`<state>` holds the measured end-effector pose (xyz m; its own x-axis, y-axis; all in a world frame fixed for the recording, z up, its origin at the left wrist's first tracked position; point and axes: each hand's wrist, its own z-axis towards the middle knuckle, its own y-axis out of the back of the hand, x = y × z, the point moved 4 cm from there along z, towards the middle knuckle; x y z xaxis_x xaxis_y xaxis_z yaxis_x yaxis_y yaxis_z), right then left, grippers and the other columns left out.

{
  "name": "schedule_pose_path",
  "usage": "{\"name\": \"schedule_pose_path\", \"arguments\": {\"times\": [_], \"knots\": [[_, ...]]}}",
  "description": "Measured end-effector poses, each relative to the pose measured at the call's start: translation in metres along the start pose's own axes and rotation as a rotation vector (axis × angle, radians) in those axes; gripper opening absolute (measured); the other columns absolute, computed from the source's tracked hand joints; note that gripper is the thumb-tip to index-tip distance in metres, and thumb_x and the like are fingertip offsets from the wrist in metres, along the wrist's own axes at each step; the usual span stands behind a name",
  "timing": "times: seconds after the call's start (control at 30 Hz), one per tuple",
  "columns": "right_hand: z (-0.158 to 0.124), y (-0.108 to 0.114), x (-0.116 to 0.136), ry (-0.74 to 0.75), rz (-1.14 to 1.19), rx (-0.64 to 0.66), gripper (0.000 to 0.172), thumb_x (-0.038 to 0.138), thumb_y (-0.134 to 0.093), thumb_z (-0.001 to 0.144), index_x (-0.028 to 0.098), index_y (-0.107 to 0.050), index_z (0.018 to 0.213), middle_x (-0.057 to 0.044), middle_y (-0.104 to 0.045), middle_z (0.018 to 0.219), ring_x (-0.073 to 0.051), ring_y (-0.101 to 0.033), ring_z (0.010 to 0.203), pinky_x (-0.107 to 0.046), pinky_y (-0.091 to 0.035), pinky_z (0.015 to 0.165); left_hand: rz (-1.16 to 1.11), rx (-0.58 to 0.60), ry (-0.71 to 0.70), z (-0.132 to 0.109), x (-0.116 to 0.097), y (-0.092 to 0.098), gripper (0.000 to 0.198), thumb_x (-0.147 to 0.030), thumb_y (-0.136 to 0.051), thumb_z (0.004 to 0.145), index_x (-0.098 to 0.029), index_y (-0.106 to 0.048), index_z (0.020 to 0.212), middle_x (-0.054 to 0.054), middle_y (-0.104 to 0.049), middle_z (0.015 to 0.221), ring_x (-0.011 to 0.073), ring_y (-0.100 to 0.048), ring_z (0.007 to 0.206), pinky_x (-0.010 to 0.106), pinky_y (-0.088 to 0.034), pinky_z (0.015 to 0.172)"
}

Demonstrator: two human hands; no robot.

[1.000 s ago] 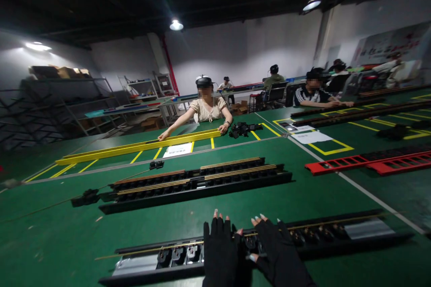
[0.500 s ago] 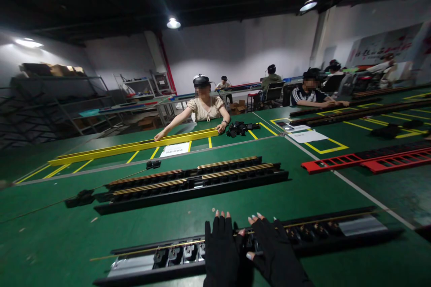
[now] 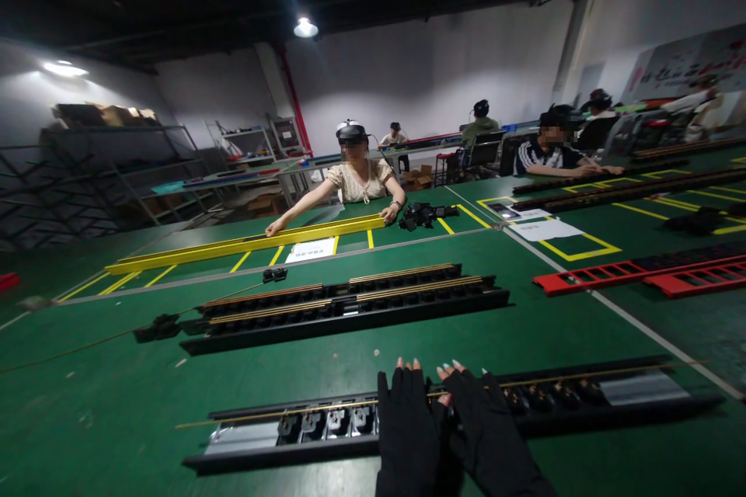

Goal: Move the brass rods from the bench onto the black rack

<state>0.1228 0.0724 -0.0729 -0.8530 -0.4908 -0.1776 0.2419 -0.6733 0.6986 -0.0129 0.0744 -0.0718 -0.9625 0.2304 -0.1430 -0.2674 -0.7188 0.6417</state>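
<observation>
Both hands wear black fingerless gloves and lie side by side across the middle of a long black rail (image 3: 291,454) on the near part of the table. My left hand (image 3: 408,427) is laid over it with its fingers stretched forward past the far edge. My right hand (image 3: 483,419) rests just to the right, fingers also stretched out, its thumb out of sight. Under them runs a thin brass rod (image 3: 559,377) along the rail. A row of black modules (image 3: 338,423) sits in the channel, partly covered by the hands. Silvery strips (image 3: 644,388) lie at its ends.
Beyond are more black rails with brass rods (image 3: 350,311), a small black part (image 3: 157,328) on a thin rod, and red slotted frames (image 3: 588,279). Across the table, a person (image 3: 361,175) holds a long yellow rail (image 3: 250,243). Another person (image 3: 551,151) works at the right.
My hands have drawn closer together, and the right thumb has gone from sight. The whole view has shifted slightly, so the table things sit a little further right.
</observation>
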Motion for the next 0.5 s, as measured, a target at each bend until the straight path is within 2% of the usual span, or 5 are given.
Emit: {"name": "schedule_pose_path", "arguments": {"times": [0.07, 0.2, 0.33, 0.5], "knots": [[0.000, -0.002, 0.000, -0.039, -0.003, -0.006, 0.047, 0.027, -0.043, 0.088, 0.014, -0.063, 0.129, -0.011, -0.065, 0.132, -0.029, -0.055, 0.125, -0.055, -0.018, 0.116, 0.015, 0.030, 0.000, 0.003, 0.000, 0.001, 0.051, -0.053, -0.047, 0.096, -0.015, -0.062, 0.126, 0.011, -0.069, 0.125, 0.0278, -0.059, 0.122, 0.053, -0.034, 0.111], [-0.002, -0.004, -0.001, 0.014, -0.020, 0.024, 0.048, 0.019, -0.043, 0.086, 0.017, -0.063, 0.130, -0.007, -0.067, 0.130, -0.025, -0.058, 0.122, -0.049, -0.021, 0.117, 0.046, 0.056, -0.021, 0.011, -0.005, 0.010, 0.059, -0.052, -0.046, 0.097, -0.010, -0.051, 0.138, 0.015, -0.060, 0.138, 0.0281, -0.052, 0.131, 0.053, -0.035, 0.111], [-0.006, -0.007, -0.003, -0.034, -0.023, 0.119, 0.054, 0.015, -0.042, 0.086, 0.024, -0.059, 0.136, -0.003, -0.063, 0.137, -0.022, -0.056, 0.126, -0.044, -0.030, 0.113, -0.020, 0.062, -0.055, 0.010, -0.017, 0.015, 0.056, -0.056, -0.044, 0.097, -0.017, -0.054, 0.136, 0.009, -0.063, 0.135, 0.0264, -0.055, 0.128, 0.051, -0.039, 0.107], [-0.010, -0.012, -0.003, -0.074, -0.029, 0.144, 0.053, 0.016, -0.041, 0.086, 0.025, -0.061, 0.134, -0.003, -0.065, 0.133, -0.022, -0.057, 0.124, -0.044, -0.034, 0.111, -0.048, 0.095, -0.042, 0.008, -0.022, 0.017, 0.052, -0.055, -0.046, 0.097, -0.019, -0.057, 0.132, 0.007, -0.067, 0.130, 0.0264, -0.058, 0.125, 0.052, -0.041, 0.106]]}}
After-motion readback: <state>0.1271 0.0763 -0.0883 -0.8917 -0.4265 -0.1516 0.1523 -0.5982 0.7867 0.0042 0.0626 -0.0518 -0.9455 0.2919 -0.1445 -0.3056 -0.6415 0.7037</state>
